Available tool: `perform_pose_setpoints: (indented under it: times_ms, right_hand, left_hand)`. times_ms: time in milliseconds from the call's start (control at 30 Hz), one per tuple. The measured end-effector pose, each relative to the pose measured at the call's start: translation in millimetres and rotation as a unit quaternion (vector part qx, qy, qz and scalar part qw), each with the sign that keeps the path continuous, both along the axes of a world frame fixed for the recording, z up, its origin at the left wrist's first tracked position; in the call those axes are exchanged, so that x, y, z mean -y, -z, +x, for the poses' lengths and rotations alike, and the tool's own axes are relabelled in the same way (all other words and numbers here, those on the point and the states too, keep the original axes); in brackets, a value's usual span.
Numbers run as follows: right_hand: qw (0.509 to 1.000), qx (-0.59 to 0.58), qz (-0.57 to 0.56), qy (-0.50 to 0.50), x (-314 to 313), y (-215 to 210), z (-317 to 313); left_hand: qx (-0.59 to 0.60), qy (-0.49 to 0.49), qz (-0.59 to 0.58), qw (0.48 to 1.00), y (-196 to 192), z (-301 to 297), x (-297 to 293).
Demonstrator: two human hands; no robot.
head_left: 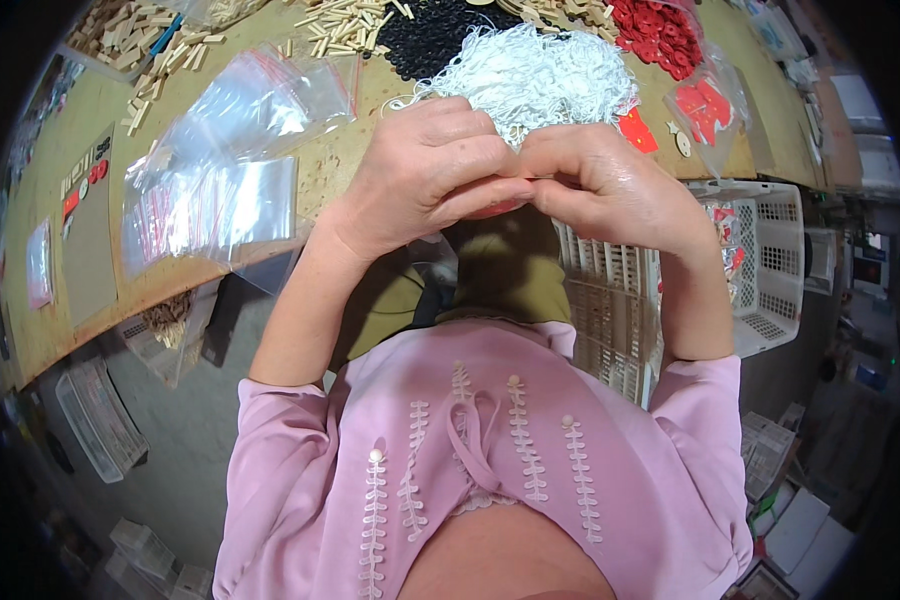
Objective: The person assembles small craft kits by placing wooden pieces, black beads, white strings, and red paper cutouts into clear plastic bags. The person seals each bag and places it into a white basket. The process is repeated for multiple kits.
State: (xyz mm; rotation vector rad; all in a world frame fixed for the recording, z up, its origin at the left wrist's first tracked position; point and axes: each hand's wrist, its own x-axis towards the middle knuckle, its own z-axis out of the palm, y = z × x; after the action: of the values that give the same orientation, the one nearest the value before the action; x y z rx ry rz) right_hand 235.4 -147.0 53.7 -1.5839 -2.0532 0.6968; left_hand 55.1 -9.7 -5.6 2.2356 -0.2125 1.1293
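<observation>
You wear a satiny pink blouse [665, 470], its loose sleeves [280, 450] ending near the elbow, one between seven and eight o'clock, the other at four. At six o'clock, a matching thin bow [478, 440] hangs above the scalloped pale lace [486, 499] of your neckline. Whitish leafy trim [373, 520] runs in strips around it, some tipped with round pearly beads [376, 456]. Toward twelve, your trousers [510, 262] look olive. Your hands [420, 170] are bare.
</observation>
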Motion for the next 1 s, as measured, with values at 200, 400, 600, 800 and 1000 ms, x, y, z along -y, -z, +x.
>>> perform_pose_setpoints:
  times_ms: [200,400,600,800,1000]
  right_hand:
    - [0.952,-0.206,-0.173,0.149,-4.8,-25.1,-21.8]
    - [0.985,-0.105,-0.024,0.136,-2.7,-10.1,-29.8]
    - [0.952,-0.163,-0.226,0.13,-4.0,-14.2,-31.6]
    - [0.995,-0.068,0.059,0.036,4.5,14.8,-37.5]
    - [0.994,-0.077,-0.043,0.058,20.2,10.8,-41.5]
  left_hand:
    - [-0.011,-0.004,-0.067,0.998,14.4,-7.8,-7.3]
    - [0.008,-0.041,-0.072,0.997,17.0,-9.2,-9.0]
    - [0.03,-0.045,-0.037,0.998,17.3,-17.8,-4.2]
    - [0.024,-0.05,-0.014,0.998,17.8,-27.2,4.2]
    - [-0.044,0.005,-0.087,0.995,18.2,-41.2,13.8]
